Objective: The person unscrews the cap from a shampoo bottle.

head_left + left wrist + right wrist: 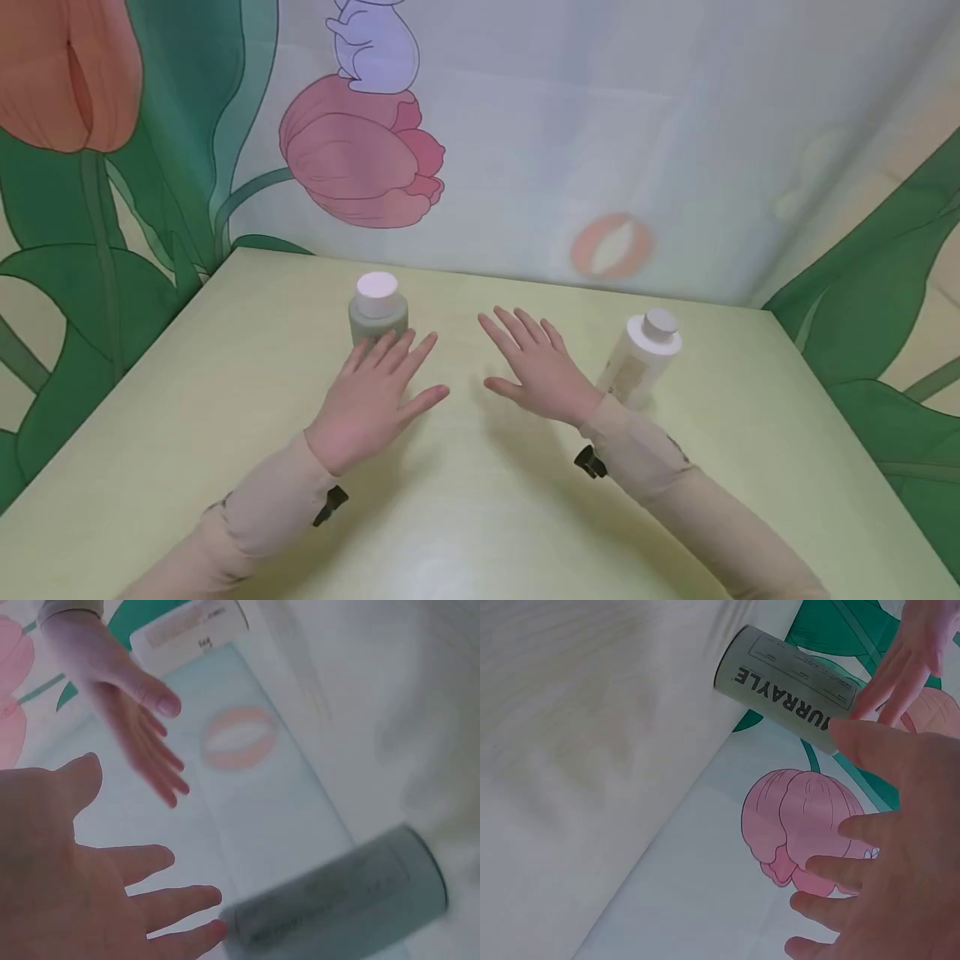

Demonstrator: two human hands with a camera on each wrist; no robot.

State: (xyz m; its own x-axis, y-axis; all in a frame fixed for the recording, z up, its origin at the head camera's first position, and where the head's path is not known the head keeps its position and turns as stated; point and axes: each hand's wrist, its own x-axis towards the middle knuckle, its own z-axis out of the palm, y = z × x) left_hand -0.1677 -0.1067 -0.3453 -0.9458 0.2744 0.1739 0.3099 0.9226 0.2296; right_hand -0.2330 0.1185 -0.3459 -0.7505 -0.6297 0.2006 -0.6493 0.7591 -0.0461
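Note:
My left hand hovers over the table with its fingers spread, its fingertips overlapping a grey-green bottle with a white cap in the head view. That bottle stands upright; its label shows dark lettering in the right wrist view. To the right, my right hand is also held above the table, fingers straight and thumb apart, with nothing in it. Just beyond its wrist stands a white bottle with a whitish cap, its lower part partly hidden by the right forearm. In the left wrist view the white bottle lies behind the right hand.
Both bottles stand on a pale yellow-green table. A printed curtain with tulips and leaves hangs along the table's far edge and sides. A small black device sits under the left wrist, and another black device under the right.

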